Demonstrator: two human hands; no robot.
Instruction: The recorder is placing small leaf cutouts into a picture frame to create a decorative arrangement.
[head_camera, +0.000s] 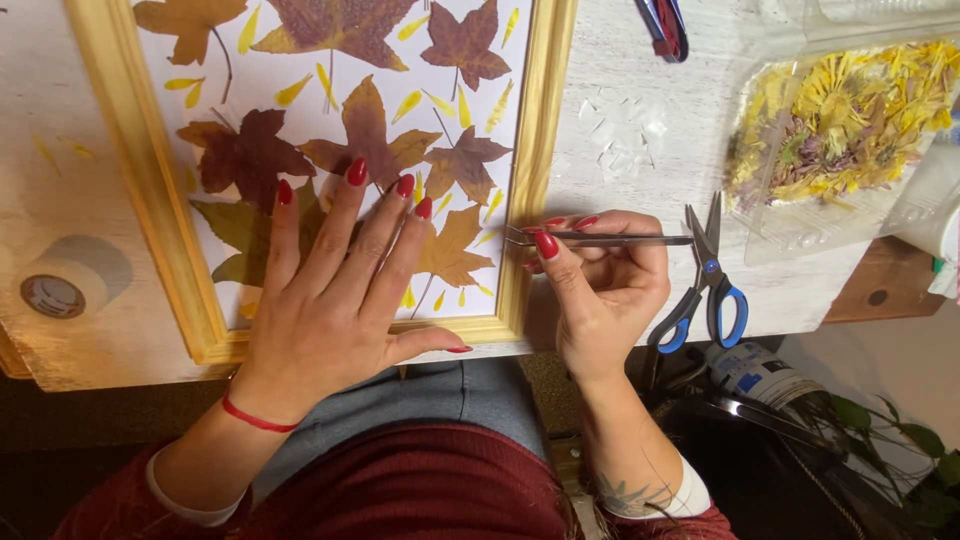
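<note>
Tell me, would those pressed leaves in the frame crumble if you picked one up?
Probably. The leaves look flat, thin and dry, so likely brittle and very light. Their thin stems might snap first. The right hand holds tweezers, suggesting delicate handling, while the left hand lies flat over them.

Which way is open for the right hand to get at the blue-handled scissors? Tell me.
Probably yes: the scissors lie uncovered on the table just beside the right hand. That hand already grips metal tweezers, which could hinder grasping.

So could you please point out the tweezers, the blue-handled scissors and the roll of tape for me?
tweezers (610, 239), head view, middle of the metal arms.
blue-handled scissors (705, 262), head view, at the pivot.
roll of tape (60, 288), head view, top face of the roll.
</note>
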